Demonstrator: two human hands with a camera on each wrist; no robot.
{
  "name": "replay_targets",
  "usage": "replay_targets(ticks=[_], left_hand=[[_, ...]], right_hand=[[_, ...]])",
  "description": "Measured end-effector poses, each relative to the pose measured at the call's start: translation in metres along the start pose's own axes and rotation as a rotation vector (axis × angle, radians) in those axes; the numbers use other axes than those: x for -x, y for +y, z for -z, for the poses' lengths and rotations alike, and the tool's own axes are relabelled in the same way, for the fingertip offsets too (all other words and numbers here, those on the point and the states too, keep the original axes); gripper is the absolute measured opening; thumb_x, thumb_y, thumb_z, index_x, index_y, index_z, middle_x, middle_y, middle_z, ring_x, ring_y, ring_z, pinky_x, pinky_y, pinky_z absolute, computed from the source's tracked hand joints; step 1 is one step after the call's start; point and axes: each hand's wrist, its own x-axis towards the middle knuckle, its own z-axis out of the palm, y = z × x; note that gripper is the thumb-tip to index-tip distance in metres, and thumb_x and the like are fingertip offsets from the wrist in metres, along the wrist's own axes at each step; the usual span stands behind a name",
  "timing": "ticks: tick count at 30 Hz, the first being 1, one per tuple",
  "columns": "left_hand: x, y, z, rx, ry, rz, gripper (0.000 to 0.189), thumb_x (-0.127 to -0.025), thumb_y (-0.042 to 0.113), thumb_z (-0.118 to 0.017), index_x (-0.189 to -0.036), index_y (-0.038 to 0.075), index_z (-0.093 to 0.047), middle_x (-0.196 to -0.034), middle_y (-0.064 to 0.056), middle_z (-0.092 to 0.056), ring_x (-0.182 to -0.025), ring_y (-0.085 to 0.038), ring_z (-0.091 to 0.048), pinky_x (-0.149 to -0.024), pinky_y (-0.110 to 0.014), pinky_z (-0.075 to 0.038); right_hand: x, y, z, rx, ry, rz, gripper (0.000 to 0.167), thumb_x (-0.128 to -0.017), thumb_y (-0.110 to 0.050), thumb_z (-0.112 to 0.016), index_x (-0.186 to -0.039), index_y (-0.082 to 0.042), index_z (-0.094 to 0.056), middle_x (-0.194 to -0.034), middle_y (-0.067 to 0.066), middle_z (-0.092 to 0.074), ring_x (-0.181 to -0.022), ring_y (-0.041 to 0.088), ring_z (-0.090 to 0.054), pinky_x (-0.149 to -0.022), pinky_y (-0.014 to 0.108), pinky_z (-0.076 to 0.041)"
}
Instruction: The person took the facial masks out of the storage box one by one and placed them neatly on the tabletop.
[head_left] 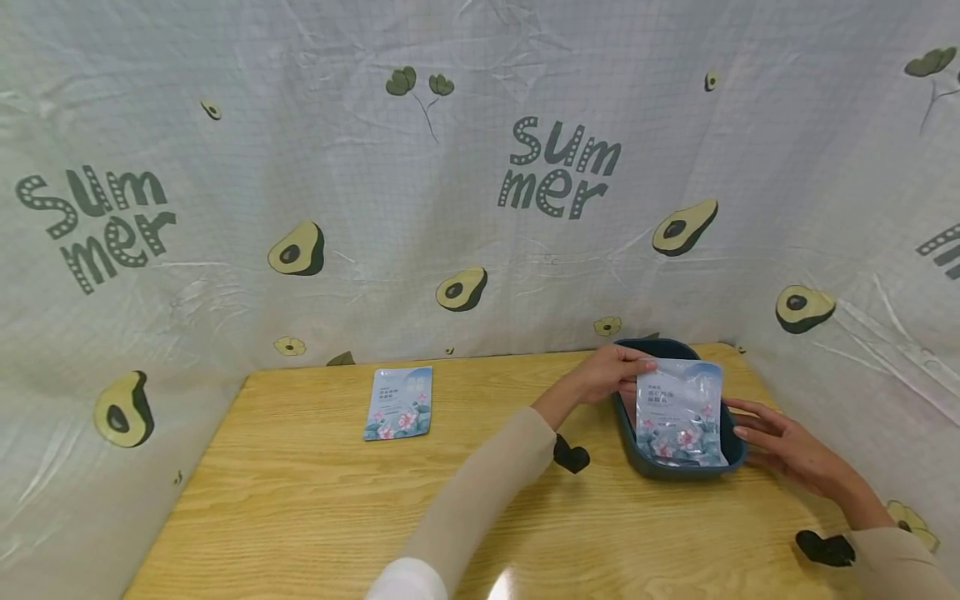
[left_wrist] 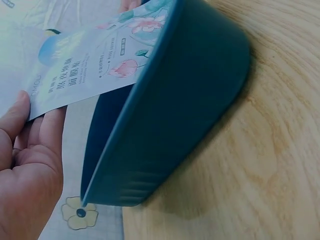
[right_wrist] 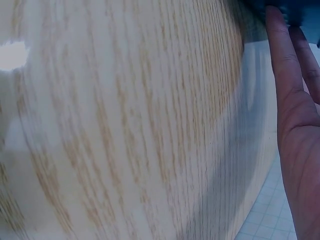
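Pinching a pale blue packet (head_left: 678, 408) by its upper left corner between thumb and fingers, the left hand (head_left: 606, 372) is at the left side of a dark teal basin (head_left: 678, 472), which stands near the back right corner of the desk (head_left: 300, 508). The packet, printed with pink flowers and green leaves, slants across the basin's mouth with its lower end inside the rim; whether that end touches the basin's floor I cannot tell. The right hand (head_left: 791, 450) has its fingers extended, their tips against the basin on the side facing the desk's right edge. A second packet (head_left: 400, 403) of similar print lies flat near the desk's back edge, toward the back left corner, well apart from the basin. Behind the desk is a pale cloth (head_left: 367, 183) printed with avocados and the word "summer"
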Motion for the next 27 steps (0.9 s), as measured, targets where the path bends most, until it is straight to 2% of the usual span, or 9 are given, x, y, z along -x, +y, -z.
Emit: replay_targets(ticks=[3, 7, 8, 10, 13, 16, 19, 22, 27], left_hand=[[0.003, 0.004, 0.003, 0.014, 0.023, -0.010, 0.029, -0.103, 0.007, -0.059, -0.127, -0.005, -0.068, -0.114, -0.020, -0.073, -0.094, -0.023, -0.074, -0.094, -0.043, -0.056], [0.005, 0.008, 0.012, 0.042, 0.041, -0.029, 0.029, -0.103, 0.009, -0.060, -0.126, -0.005, -0.069, -0.098, -0.010, -0.075, -0.075, -0.011, -0.071, -0.072, -0.025, -0.060], [0.006, 0.010, 0.014, 0.058, 0.048, -0.032, 0.029, -0.103, 0.009, -0.060, -0.126, -0.006, -0.069, -0.094, -0.008, -0.075, -0.073, -0.011, -0.071, -0.067, -0.022, -0.059], [0.009, 0.013, 0.019, 0.072, 0.053, -0.042, 0.030, -0.103, 0.008, -0.059, -0.128, -0.008, -0.067, -0.093, -0.006, -0.074, -0.074, -0.011, -0.070, -0.066, -0.021, -0.058], [0.015, 0.019, 0.026, 0.086, 0.077, -0.053, 0.030, -0.103, 0.006, -0.060, -0.128, -0.009, -0.066, -0.099, -0.011, -0.074, -0.075, -0.011, -0.070, -0.071, -0.024, -0.059], [0.020, 0.025, 0.034, 0.092, 0.090, -0.072, 0.030, -0.103, 0.005, -0.059, -0.128, -0.010, -0.065, -0.108, -0.017, -0.074, -0.080, -0.013, -0.071, -0.087, -0.035, -0.059], [0.026, 0.030, 0.043, 0.090, 0.095, -0.093, 0.030, -0.103, 0.004, -0.059, -0.128, -0.011, -0.065, -0.114, -0.021, -0.072, -0.085, -0.015, -0.072, -0.099, -0.044, -0.053], [0.031, 0.033, 0.053, 0.092, 0.100, -0.103, 0.031, -0.103, 0.004, -0.058, -0.129, -0.012, -0.064, -0.113, -0.020, -0.072, -0.087, -0.015, -0.072, -0.101, -0.046, -0.051], [0.043, 0.036, 0.072, 0.095, 0.146, -0.110, 0.031, -0.103, 0.005, -0.059, -0.128, -0.012, -0.064, -0.102, -0.011, -0.072, -0.085, -0.014, -0.071, -0.094, -0.038, -0.056]], right_hand=[[0.000, 0.000, 0.000, -0.004, -0.001, -0.014, 0.054, -0.110, -0.005, -0.042, -0.161, -0.010, -0.025, -0.137, -0.026, -0.051, -0.118, -0.003, -0.059, -0.091, 0.027, -0.056], [0.000, 0.000, 0.000, 0.000, 0.008, -0.041, 0.054, -0.110, -0.008, -0.043, -0.161, -0.011, -0.025, -0.133, -0.029, -0.051, -0.116, -0.003, -0.060, -0.090, 0.026, -0.056], [-0.001, 0.001, 0.000, 0.002, 0.009, -0.040, 0.054, -0.110, -0.008, -0.043, -0.161, -0.011, -0.025, -0.133, -0.029, -0.052, -0.116, -0.003, -0.060, -0.090, 0.027, -0.056], [-0.001, 0.001, 0.000, 0.006, 0.003, -0.030, 0.055, -0.110, -0.007, -0.043, -0.161, -0.010, -0.024, -0.135, -0.028, -0.051, -0.117, -0.003, -0.059, -0.091, 0.027, -0.056], [-0.001, 0.001, 0.000, 0.004, -0.007, -0.014, 0.055, -0.110, -0.006, -0.042, -0.161, -0.008, -0.023, -0.137, -0.027, -0.051, -0.119, -0.003, -0.059, -0.091, 0.027, -0.056], [-0.001, 0.002, 0.001, -0.002, -0.010, -0.013, 0.055, -0.110, -0.006, -0.042, -0.162, -0.008, -0.022, -0.138, -0.026, -0.052, -0.119, -0.002, -0.059, -0.092, 0.027, -0.056], [-0.001, 0.001, 0.002, -0.009, -0.011, -0.012, 0.055, -0.110, -0.006, -0.042, -0.162, -0.007, -0.021, -0.138, -0.024, -0.053, -0.119, 0.000, -0.060, -0.092, 0.028, -0.056], [-0.001, 0.001, 0.003, -0.015, -0.008, -0.013, 0.055, -0.110, -0.006, -0.042, -0.161, -0.007, -0.021, -0.139, -0.023, -0.054, -0.118, 0.001, -0.061, -0.093, 0.027, -0.056], [-0.003, -0.002, 0.003, -0.018, -0.015, -0.011, 0.055, -0.110, -0.006, -0.041, -0.161, -0.005, -0.021, -0.139, -0.022, -0.054, -0.119, 0.001, -0.061, -0.093, 0.027, -0.055]])
